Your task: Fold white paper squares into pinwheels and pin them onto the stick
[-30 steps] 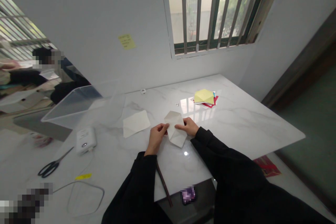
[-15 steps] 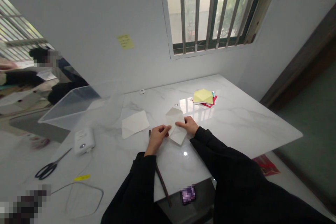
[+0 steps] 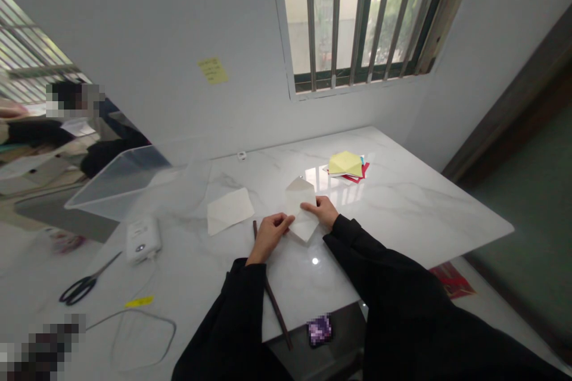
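A folded cream paper [image 3: 301,207] rests on the white marble table [image 3: 402,208] in front of me. My left hand [image 3: 270,233] pinches its left edge with closed fingers. My right hand [image 3: 322,212] presses on its right side, fingers curled over the paper. A thin dark stick [image 3: 272,297] runs under my left forearm toward the table's near edge.
Another cream sheet [image 3: 229,209] lies to the left. A stack of yellow and red papers [image 3: 347,165] sits further back. At the left are a clear plastic box [image 3: 120,181], a white device [image 3: 143,239], scissors [image 3: 84,287] and a cable [image 3: 143,333]. A person sits at the far left.
The folded paper has been turned and nudged a little away from me, its upper tip now higher. My left fingers slid along its edge. The dark stick has come into view.
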Available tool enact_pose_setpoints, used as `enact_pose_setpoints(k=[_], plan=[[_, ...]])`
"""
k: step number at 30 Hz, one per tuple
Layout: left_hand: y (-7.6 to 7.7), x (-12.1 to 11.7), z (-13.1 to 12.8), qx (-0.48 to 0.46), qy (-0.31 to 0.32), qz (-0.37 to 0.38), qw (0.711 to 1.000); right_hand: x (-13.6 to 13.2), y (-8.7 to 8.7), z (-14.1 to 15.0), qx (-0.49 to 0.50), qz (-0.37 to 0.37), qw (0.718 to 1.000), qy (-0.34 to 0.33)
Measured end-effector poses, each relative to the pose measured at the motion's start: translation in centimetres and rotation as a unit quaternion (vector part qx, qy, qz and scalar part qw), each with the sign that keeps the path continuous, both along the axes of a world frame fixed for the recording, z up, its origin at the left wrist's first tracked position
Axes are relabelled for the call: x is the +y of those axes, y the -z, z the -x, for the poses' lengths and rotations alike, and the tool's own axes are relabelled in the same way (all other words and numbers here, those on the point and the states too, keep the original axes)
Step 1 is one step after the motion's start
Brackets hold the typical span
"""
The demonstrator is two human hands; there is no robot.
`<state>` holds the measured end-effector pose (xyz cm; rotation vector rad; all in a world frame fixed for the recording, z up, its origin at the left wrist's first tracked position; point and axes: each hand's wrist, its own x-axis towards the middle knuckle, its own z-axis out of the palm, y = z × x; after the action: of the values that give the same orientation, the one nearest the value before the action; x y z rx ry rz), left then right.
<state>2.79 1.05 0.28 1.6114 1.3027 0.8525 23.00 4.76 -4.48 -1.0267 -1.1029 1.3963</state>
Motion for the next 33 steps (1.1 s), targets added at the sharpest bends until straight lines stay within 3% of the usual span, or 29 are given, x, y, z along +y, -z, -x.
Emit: enact_pose_setpoints(k=[13, 18, 24, 33], plan=[[-0.4, -0.3, -0.1, -0.021, -0.007, -0.002, 1.0, 0.1, -0.3, 0.2, 0.038, 0.026, 0.998, 0.043], [0.1, 0.0, 0.0, -0.048, 0.004, -0.01, 0.999, 0.5, 0.0, 0.2, 0.122, 0.054, 0.987, 0.084], [0.9, 0.4, 0.1, -0.11, -0.011, -0.014, 0.994, 0.5, -0.3, 0.2, 0.212, 0.069, 0.972, 0.076], [0.9, -0.3, -0.4, -0.078, 0.045, -0.1, 0.991, 0.3, -0.2, 0.4, 0.153, 0.062, 0.985, 0.039]])
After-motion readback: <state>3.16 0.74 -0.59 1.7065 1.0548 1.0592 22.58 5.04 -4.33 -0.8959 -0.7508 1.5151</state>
